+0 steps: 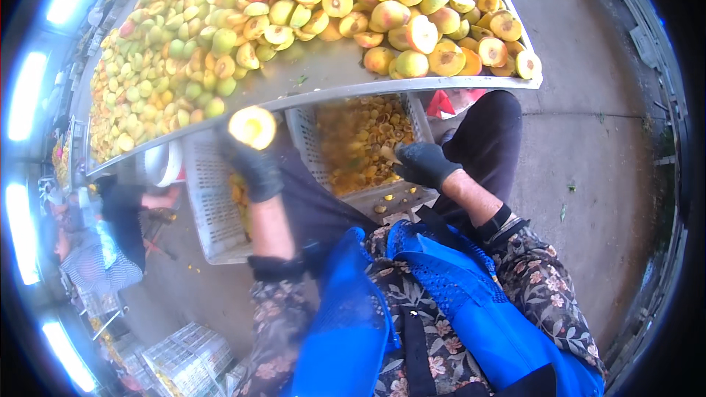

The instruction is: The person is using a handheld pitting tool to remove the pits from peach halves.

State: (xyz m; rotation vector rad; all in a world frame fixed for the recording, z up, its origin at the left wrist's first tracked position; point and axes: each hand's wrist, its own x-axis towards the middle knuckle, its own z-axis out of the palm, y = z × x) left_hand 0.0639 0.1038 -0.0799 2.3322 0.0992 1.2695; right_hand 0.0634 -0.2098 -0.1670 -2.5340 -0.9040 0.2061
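Presently: one fruit half [252,127], cut face showing, near the front edge of a metal tray [323,68] of halved fruit; left hand [254,169], black-gloved, blurred, fingers apparently curled around that half; right hand [425,165], fingers closed on a small pale tool-like piece [388,153], kind unclear, above a white crate [306,143] of yellow pieces; step in hand, seemingly, working halves singly; next move calls for a steady left grip.

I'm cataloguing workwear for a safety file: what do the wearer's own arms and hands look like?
The left hand and right hand wear close-fitting black gloves. Dark floral-print fabric sleeves, with pinkish blossoms and greyish leaves, end in plain black cuffs. Bare forearm shows between gloves and cuffs.
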